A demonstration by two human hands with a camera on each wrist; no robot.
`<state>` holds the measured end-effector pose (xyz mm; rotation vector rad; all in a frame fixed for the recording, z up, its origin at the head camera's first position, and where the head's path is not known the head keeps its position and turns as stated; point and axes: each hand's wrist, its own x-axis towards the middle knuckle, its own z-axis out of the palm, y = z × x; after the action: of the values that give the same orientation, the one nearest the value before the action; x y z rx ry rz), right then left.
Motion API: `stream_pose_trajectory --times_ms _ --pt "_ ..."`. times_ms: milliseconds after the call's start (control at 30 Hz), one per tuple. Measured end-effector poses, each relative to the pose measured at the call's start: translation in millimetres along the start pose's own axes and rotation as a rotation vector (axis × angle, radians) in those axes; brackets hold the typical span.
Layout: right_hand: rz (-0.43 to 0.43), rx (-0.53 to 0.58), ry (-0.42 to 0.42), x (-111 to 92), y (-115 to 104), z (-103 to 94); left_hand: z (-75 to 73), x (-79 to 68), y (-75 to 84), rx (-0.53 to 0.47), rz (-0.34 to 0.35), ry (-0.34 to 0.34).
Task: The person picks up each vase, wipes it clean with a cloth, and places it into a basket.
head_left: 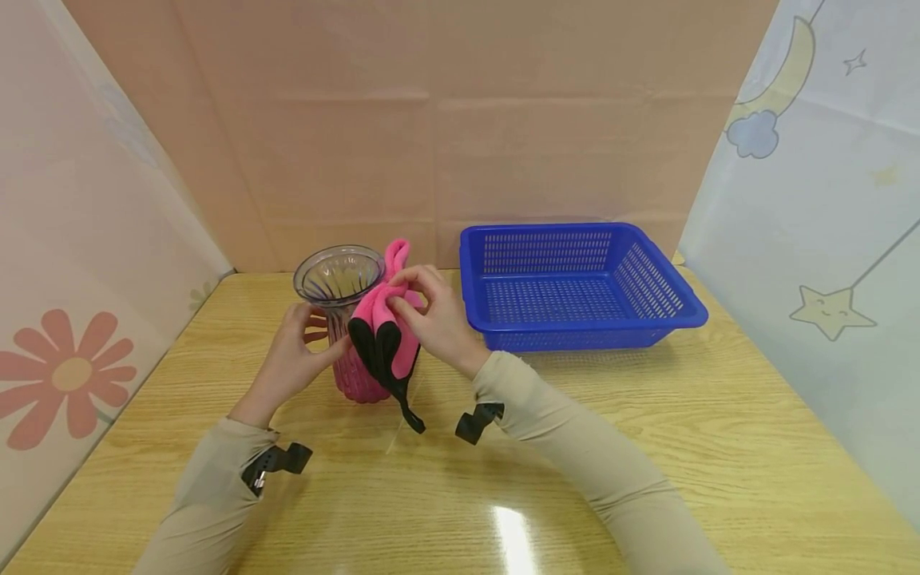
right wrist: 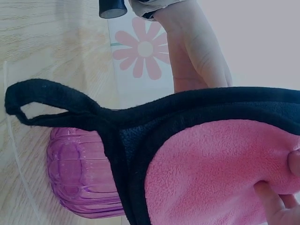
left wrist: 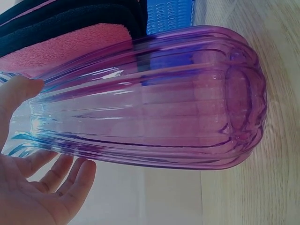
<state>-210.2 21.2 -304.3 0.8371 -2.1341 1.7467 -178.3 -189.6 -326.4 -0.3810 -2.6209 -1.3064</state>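
A ribbed glass vase (head_left: pixel 352 375), clear at the flared rim and pink-purple towards its base, stands upright on the table. My left hand (head_left: pixel 291 351) holds it below the rim; in the left wrist view the thumb lies on one side and the curled fingers on the other. My right hand (head_left: pixel 438 319) pinches a bunched pink cloth (right wrist: pixel 206 164) with black edging, just right of the vase's mouth. The cloth's black hanging loop (right wrist: pixel 47 101) dangles beside the vase. Part of the vase is hidden behind the cloth in the head view.
To the right of the hands sits a blue perforated plastic basket (head_left: pixel 575 327) near the back of the wooden table (head_left: pixel 402 511). A thin pale line (head_left: pixel 395 435) shows on the tabletop in front of the vase. Patterned sheets hang at both sides.
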Motion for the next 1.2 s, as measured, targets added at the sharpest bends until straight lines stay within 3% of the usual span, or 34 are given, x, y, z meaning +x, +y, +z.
stream_pose_trajectory --times_ms 667,1200 --pt "-0.03 -0.044 -0.018 -1.3 6.8 6.6 -0.2 -0.8 0.2 -0.003 -0.003 0.005" --pt "-0.004 -0.188 -0.079 -3.4 8.8 8.7 1.6 0.2 0.3 -0.008 0.008 0.025"
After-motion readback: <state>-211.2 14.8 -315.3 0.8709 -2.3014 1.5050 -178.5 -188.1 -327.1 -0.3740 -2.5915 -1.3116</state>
